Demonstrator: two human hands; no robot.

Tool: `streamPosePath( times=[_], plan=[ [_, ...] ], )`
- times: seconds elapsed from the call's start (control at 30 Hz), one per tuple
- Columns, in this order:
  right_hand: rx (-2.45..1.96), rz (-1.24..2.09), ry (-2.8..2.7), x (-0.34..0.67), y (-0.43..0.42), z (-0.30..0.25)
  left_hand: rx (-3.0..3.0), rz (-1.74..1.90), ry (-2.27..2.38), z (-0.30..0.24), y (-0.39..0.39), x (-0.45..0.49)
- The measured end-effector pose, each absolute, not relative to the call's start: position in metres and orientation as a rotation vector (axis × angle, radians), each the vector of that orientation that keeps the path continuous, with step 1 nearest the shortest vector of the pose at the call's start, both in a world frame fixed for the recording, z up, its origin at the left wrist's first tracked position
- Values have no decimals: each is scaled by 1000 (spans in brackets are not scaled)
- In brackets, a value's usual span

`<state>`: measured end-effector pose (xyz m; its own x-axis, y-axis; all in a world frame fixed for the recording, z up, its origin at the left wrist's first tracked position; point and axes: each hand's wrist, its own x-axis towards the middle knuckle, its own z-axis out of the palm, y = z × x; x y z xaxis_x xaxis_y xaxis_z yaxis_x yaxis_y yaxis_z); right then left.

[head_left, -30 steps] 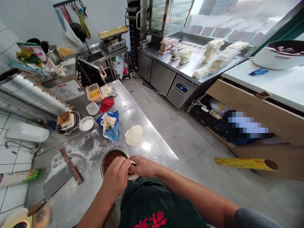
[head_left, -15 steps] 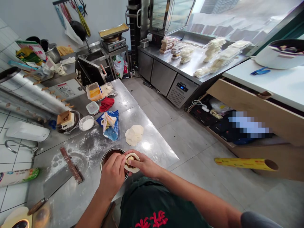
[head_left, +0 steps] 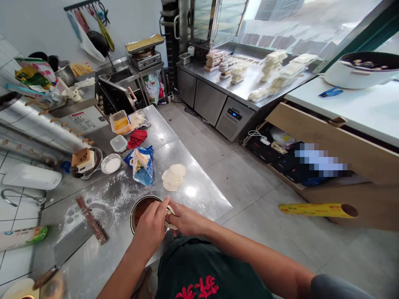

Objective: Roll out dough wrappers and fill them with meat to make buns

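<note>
Head camera looks down on a steel worktable [head_left: 196, 178], its near edge partly covered by the arms and a dark green apron [head_left: 190, 265] whose red lettering runs off the bottom of the view. Beyond, a steel refrigerated counter [head_left: 210, 101] bears stacks of wrapped packs [head_left: 274, 66], too small and blurred to identify. At right, a large white pot [head_left: 358, 77] stands on a white-topped bench [head_left: 368, 110]; the frame cuts both off, and the pot's contents are hard to make out. On the worktable, a cleaver [head_left: 71, 243] reaches a brown rod [head_left: 91, 220]; whether the rod overlaps the blade is unclear. An opened blue bag [head_left: 145, 172] lies farther back, its contents only partly visible. Near the apron sits a round steel bowl [head_left: 130, 216] of reddish-brown filling [head_left: 143, 207], its right side hidden behind the left hand [head_left: 151, 224]. That hand and the right hand [head_left: 188, 219] meet over the bowl's right side, their fingers pinching one dough wrapper [head_left: 171, 209] between them; only its pale edges show, and the fingers mask what is inside. Overlapping dough rounds [head_left: 173, 177] lie just beyond, their exact count unclear.
</note>
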<state>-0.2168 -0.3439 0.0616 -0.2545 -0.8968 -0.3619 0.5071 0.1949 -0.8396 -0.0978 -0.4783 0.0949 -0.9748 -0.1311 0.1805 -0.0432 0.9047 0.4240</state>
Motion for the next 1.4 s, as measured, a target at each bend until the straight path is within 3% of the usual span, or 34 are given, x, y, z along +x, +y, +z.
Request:
streamPosePath(
  times=[0.13,0.53,0.7,0.93,1.4],
  plan=[
    [-478,-1235,1202,-222,-342,58,111,-614,-2893,97,-476,-96],
    [-497,-1129,1251,-235,-341,67,74,-581,-2907,102,-473,-97],
    [-571,-1171,1176,-241,-335,67,83,-525,-2884,99,-476,-98],
    [-464,-1473,915,-226,-334,62,222,-641,-2780,106,-479,-97],
    [-555,-1303,1134,-229,-337,69,39,-479,-2842,109,-472,-101]
  ],
)
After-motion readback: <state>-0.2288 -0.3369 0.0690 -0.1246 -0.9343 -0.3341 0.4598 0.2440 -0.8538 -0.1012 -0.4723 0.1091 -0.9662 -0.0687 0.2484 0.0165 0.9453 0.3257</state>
